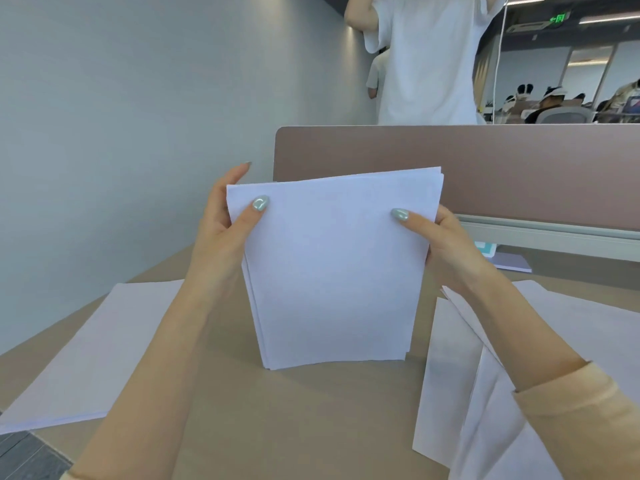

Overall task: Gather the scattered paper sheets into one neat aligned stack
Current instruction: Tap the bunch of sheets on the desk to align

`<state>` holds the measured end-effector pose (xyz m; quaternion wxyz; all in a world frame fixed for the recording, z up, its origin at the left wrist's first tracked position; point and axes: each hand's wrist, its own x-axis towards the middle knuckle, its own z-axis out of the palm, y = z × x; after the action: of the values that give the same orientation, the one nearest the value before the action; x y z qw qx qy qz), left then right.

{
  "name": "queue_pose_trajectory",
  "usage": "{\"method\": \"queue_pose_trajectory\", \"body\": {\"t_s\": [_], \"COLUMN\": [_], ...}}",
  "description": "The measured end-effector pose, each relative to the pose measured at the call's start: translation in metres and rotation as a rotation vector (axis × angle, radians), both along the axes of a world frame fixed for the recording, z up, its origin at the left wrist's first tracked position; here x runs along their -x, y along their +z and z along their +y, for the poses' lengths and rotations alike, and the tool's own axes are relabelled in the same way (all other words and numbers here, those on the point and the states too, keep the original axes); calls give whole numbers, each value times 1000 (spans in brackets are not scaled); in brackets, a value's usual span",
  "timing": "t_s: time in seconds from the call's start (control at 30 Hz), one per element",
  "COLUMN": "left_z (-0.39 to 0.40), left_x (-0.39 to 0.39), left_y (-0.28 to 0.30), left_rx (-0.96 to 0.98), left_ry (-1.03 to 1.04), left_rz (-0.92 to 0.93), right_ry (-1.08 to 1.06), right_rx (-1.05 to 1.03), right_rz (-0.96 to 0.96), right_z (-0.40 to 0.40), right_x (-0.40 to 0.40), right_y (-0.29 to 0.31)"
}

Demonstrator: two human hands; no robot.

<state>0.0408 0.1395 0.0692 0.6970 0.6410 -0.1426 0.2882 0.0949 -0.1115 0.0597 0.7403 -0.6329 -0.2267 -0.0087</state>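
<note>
Paper sheets (332, 271) stand up on the table (311, 410), bottom edge down on the top, so the pages can slide down and line up. The left hand (221, 230) grips the left side with the thumb in front. The right hand (446, 247) grips the right side the same way. Some edges still stick out at the top corner and down the left side, so the bunch is not even yet. More loose sheets (485, 393) lie flat on the right, and another pile (86, 351) lies on the left, waiting to be added.
</note>
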Motion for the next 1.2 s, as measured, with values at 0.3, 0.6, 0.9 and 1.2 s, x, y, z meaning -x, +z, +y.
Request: {"method": "queue_pose_trajectory", "body": {"t_s": [0.3, 0.6, 0.9, 1.2], "left_z": [-5, 6, -7, -3], "left_x": [-9, -17, -20, -13], "left_y": [29, -19, -40, -104], "left_rx": [-98, 12, 34, -2], "left_ry": [-156, -219, -127, -125], "left_rz": [-6, 338, 425, 624], "right_ry": [228, 225, -36, -71], "right_rx": [-88, -104, -67, 92], "right_rz": [-81, -67, 54, 283], "right_z": [3, 0, 6, 16], "right_x": [2, -3, -14, -9], "right_y": [41, 31, 2, -61]}}
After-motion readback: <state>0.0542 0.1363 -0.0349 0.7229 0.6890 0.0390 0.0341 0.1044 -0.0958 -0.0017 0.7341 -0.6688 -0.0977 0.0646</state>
